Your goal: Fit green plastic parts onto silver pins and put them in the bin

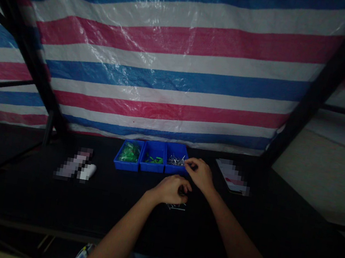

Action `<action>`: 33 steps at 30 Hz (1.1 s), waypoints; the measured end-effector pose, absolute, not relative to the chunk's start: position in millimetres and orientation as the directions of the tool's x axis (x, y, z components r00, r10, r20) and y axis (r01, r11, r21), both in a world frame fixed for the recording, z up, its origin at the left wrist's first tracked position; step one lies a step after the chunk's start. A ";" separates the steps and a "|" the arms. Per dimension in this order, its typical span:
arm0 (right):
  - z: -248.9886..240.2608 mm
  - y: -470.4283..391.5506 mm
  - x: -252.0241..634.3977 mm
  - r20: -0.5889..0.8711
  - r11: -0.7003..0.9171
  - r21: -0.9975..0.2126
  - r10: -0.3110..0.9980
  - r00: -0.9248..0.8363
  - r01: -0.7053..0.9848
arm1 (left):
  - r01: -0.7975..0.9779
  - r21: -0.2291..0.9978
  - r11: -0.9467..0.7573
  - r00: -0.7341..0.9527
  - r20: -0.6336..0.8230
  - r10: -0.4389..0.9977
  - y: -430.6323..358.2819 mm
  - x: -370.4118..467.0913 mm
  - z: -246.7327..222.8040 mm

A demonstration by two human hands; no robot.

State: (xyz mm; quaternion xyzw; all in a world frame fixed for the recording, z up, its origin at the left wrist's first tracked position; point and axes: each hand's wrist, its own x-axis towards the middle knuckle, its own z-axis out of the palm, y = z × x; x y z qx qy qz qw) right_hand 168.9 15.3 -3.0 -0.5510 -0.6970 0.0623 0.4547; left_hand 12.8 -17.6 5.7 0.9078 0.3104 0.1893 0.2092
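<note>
Three blue bins stand side by side on the black table. The left bin (125,166) holds a clear bag of green pieces (130,152). Loose green pieces (154,159) lie in the middle bin (152,167). Thin silvery metal pieces (175,160) fill part of the right bin (178,147). My right hand (199,171) is at that bin's right edge, fingers curled together; whatever they hold is too small to make out. My left hand (172,189) is curved low over the table, above several thin metal pieces (177,207); its grip is too dark to judge.
A flat pale object (232,176), partly blurred out, lies right of the bins. On the left are another blurred item (73,165) and a small white object (87,172). Black frame posts and a striped sheet (169,67) stand behind the black table (49,201).
</note>
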 end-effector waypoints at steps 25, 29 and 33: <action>-4.4 19.2 170.9 0.575 0.448 -0.696 0.815 0.062 0.561 | 0.365 0.778 -0.511 0.744 0.085 0.662 -8.3 5.0 2.7; -4.6 20.5 170.9 0.567 0.453 -0.732 0.819 0.088 0.509 | 0.266 0.872 -0.410 0.721 0.102 0.686 -7.8 6.7 5.2; -2.7 21.5 171.1 0.541 0.455 -0.796 0.830 0.133 0.399 | 0.085 0.959 -0.272 0.656 0.152 0.739 -4.8 8.9 10.4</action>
